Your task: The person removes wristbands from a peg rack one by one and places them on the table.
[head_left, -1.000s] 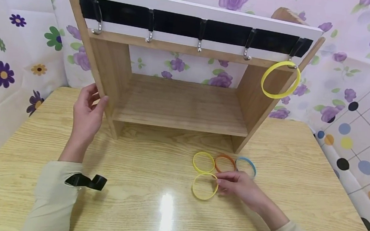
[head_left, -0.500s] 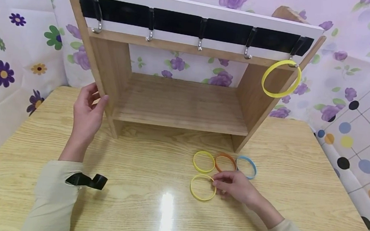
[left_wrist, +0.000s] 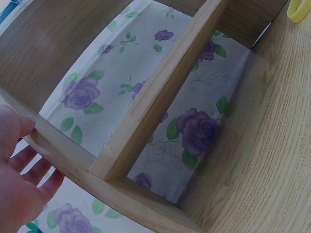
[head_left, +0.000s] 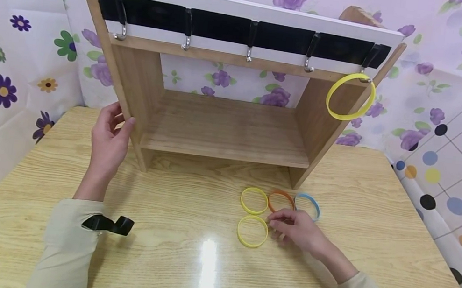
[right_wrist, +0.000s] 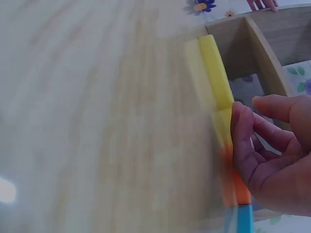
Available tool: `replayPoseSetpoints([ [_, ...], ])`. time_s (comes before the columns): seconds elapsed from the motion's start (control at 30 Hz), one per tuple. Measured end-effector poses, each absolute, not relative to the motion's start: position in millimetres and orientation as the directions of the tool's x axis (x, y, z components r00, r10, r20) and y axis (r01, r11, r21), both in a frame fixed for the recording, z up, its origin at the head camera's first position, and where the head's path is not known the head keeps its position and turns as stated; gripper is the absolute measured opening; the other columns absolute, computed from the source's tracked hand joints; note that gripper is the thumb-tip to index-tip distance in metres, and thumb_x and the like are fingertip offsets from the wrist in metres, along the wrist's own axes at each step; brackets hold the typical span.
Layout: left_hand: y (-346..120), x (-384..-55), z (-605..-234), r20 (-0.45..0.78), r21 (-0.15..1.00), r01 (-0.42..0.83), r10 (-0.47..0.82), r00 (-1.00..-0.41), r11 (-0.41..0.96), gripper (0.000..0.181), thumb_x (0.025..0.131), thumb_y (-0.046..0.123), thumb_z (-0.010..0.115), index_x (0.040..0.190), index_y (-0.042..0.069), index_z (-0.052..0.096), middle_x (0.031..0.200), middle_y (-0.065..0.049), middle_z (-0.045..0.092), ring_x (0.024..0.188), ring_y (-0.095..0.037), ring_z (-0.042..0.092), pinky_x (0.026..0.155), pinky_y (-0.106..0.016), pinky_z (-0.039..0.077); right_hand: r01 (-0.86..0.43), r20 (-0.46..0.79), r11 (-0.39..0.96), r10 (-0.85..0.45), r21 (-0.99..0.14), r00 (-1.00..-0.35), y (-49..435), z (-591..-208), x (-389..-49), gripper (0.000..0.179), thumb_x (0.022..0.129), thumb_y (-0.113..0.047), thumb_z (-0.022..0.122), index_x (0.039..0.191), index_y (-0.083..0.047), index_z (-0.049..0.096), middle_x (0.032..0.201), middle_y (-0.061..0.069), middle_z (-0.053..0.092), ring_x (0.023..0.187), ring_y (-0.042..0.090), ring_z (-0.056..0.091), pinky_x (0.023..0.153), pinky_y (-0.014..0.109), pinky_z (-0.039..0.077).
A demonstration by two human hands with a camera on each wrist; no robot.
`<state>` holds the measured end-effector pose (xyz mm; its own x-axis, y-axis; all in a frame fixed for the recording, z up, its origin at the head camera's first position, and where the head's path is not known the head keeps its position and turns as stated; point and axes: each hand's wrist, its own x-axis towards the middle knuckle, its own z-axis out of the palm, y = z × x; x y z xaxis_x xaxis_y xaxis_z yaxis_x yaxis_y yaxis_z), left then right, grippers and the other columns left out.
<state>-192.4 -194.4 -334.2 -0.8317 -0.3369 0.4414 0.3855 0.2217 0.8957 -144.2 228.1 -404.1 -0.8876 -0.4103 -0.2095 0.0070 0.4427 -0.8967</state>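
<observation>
My left hand (head_left: 108,143) grips the left side panel of a wooden shelf rack (head_left: 228,129); in the left wrist view its thumb lies on one face of the panel, its fingers on the other. My right hand (head_left: 300,231) is low over the table beside a yellow ring (head_left: 238,229) that lies flat. In the right wrist view, the thumb stands apart from the fingers, with fingertips right at the ring's near end. Behind this ring lie a second yellow ring (head_left: 241,198), an orange ring (head_left: 282,191) and a blue ring (head_left: 319,210), partly behind the right hand.
Across the rack's top runs a white and black board (head_left: 222,28) with several metal hooks. From the rightmost hook hangs a thicker yellow ring (head_left: 329,98). The rack stands on a wood-grain table (head_left: 169,250) against flowered wall coverings (head_left: 439,91).
The yellow ring by my right hand shifted slightly left and now lies flat just in front of the other yellow ring. My right fingers have come off it. The left hand stayed put.
</observation>
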Motion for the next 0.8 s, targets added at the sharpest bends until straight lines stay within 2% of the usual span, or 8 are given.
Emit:
replayPoseSetpoints([
  [0.13,-195,-192,-334,0.443,0.895,0.39,-0.336,-0.831,0.216,0.039,0.097,0.001,0.054,0.135,-0.001,0.046,0.123,-0.002,0.053,0.114,-0.016,0.051,0.09,-0.026,0.043,-0.009,-0.186,0.444,-0.394,-0.896,-0.9,232,-396,-149,0.029,0.095,-0.016,0.063,0.113,0.007,0.063,0.088,0.015,0.066,0.073,0.024,0.063,0.06,0.033,0.054],
  [0.27,-195,-192,-334,0.441,0.896,0.385,-0.333,-0.833,0.223,0.039,0.097,0.001,0.054,0.135,-0.001,0.046,0.125,-0.004,0.053,0.115,-0.017,0.051,0.091,-0.026,0.043,-0.013,-0.173,0.438,-0.38,-0.899,-0.909,236,-386,-154,0.033,0.095,-0.015,0.062,0.116,0.01,0.061,0.089,0.019,0.067,0.076,0.028,0.064,0.064,0.038,0.055],
  [0.5,-195,-192,-334,0.441,0.895,0.382,-0.333,-0.834,0.229,0.039,0.097,0.002,0.053,0.135,-0.002,0.046,0.126,-0.005,0.052,0.115,-0.016,0.051,0.091,-0.027,0.043,-0.046,-0.116,0.424,-0.349,-0.904,-0.93,244,-364,-165,0.035,0.096,-0.013,0.059,0.12,0.013,0.057,0.101,0.021,0.067,0.092,0.032,0.066,0.084,0.042,0.052],
  [0.63,-195,-192,-334,0.445,0.893,0.385,-0.331,-0.832,0.232,0.039,0.097,0.002,0.053,0.135,-0.001,0.046,0.126,-0.006,0.052,0.115,-0.017,0.051,0.091,-0.027,0.043,-0.056,-0.091,0.427,-0.318,-0.903,-0.944,250,-351,-173,0.035,0.098,-0.015,0.057,0.122,0.011,0.057,0.109,0.023,0.065,0.1,0.035,0.064,0.087,0.042,0.051],
  [0.73,-195,-192,-334,0.444,0.893,0.385,-0.328,-0.834,0.232,0.039,0.097,0.002,0.053,0.136,-0.001,0.045,0.127,-0.006,0.052,0.116,-0.017,0.051,0.091,-0.027,0.043,-0.07,-0.067,0.426,-0.298,-0.902,-0.952,254,-340,-177,0.036,0.099,-0.017,0.056,0.123,0.009,0.057,0.114,0.024,0.063,0.103,0.031,0.063,0.088,0.041,0.051],
  [0.8,-195,-191,-333,0.442,0.894,0.383,-0.327,-0.835,0.233,0.04,0.097,0.002,0.053,0.136,-0.002,0.045,0.128,-0.007,0.052,0.116,-0.017,0.051,0.092,-0.027,0.043,-0.08,-0.05,0.433,-0.283,-0.898,-0.958,256,-332,-179,0.037,0.099,-0.02,0.057,0.123,0.008,0.057,0.116,0.023,0.063,0.101,0.023,0.064,0.086,0.037,0.052],
])
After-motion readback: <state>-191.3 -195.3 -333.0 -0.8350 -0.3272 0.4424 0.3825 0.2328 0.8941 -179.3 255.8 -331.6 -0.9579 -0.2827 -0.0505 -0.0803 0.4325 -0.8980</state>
